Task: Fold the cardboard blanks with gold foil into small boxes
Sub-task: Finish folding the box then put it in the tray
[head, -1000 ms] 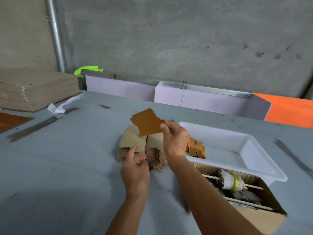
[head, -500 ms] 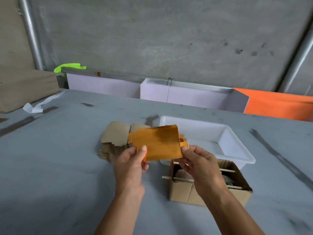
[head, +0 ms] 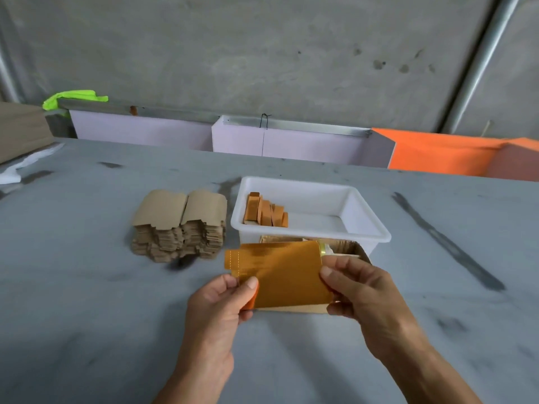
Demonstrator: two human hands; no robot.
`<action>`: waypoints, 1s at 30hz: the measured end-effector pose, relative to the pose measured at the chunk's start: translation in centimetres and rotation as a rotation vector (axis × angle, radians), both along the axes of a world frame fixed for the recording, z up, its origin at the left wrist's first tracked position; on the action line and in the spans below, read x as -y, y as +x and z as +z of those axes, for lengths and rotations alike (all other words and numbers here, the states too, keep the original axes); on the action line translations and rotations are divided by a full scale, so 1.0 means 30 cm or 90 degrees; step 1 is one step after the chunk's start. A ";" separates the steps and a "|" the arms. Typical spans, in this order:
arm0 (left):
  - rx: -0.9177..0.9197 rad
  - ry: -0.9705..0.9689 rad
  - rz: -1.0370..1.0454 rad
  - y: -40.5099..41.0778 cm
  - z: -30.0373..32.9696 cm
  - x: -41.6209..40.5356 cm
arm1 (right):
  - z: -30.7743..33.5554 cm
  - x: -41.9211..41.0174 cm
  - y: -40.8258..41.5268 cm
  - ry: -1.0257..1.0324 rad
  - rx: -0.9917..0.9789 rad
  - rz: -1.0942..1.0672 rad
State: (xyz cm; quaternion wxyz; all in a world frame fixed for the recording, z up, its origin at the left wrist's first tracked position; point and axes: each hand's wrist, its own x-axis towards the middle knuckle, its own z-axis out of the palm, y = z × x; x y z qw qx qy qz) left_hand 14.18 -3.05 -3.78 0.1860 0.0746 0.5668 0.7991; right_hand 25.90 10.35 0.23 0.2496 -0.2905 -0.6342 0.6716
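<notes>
A flat gold-foil blank (head: 280,272) hangs above the grey table, foil side towards me, held between both hands. My left hand (head: 221,301) pinches its lower left edge with thumb on the foil. My right hand (head: 358,290) pinches its right edge. A stack of unfolded blanks (head: 179,225) lies brown side up to the left. Several folded gold boxes (head: 265,212) stand in a row inside the white tray (head: 364,217).
An open cardboard box (head: 347,249) sits in front of the tray, mostly hidden by the blank and my right hand. Lilac panels (head: 291,141) and an orange panel (head: 443,153) line the table's far edge. A pile of brown sheets (head: 20,129) lies far left.
My right hand lifted one blank off the stack and brought it towards me; my left hand joined it. The blank now lies flatter and lower, and the view has shifted right.
</notes>
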 end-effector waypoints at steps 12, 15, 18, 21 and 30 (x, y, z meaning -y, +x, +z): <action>0.151 0.079 0.036 0.151 -0.017 -0.069 | -0.065 0.110 0.037 -0.138 -0.027 0.002; 0.158 0.058 0.032 0.162 -0.035 -0.071 | -0.075 0.109 0.035 -0.186 -0.038 -0.049; 0.103 0.029 0.062 0.145 -0.028 -0.065 | -0.074 0.087 0.042 -0.087 -0.016 -0.087; -0.111 -0.084 0.125 0.134 -0.002 -0.051 | -0.081 0.073 0.049 0.128 0.010 -0.111; -1.024 -0.326 0.030 0.104 0.027 -0.047 | -0.128 0.077 0.020 1.136 0.082 -0.231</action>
